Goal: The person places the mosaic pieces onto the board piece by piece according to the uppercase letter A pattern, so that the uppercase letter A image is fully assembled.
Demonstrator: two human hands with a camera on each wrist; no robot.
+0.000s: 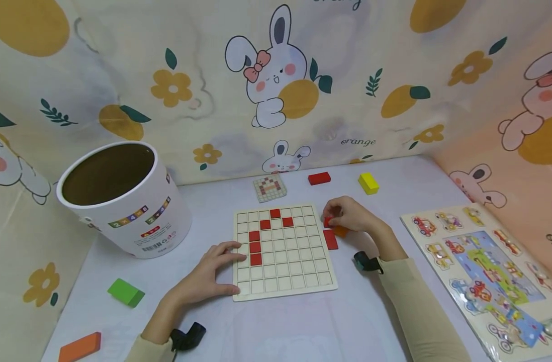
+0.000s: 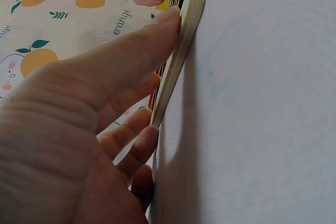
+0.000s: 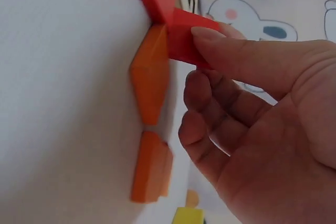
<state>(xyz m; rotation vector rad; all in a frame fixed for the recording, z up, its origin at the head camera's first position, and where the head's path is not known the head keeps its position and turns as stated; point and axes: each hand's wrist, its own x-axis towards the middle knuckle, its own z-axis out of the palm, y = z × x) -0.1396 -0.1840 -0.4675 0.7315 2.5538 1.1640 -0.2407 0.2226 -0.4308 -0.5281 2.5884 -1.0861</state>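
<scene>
A wooden grid board (image 1: 298, 254) lies flat, with several red square tiles set in its cells toward the upper left. My left hand (image 1: 208, 271) rests at the board's left side, thumb at the near corner and fingertips on the edge, with the fingers mostly straight. Just beyond the board's right edge, my right hand (image 1: 348, 213) pinches a thin red square tile (image 3: 184, 38) between thumb and forefinger. Below it lie a red block (image 1: 331, 240) and an orange block (image 1: 341, 232), the latter partly hidden by the hand.
Behind the board lie a small pattern card (image 1: 270, 187), a red block (image 1: 319, 178) and a yellow block (image 1: 368, 183). A white bucket (image 1: 167, 226), a green block (image 1: 125, 292) and an orange block (image 1: 80, 347) are at left. A picture puzzle board (image 1: 432, 266) lies at right.
</scene>
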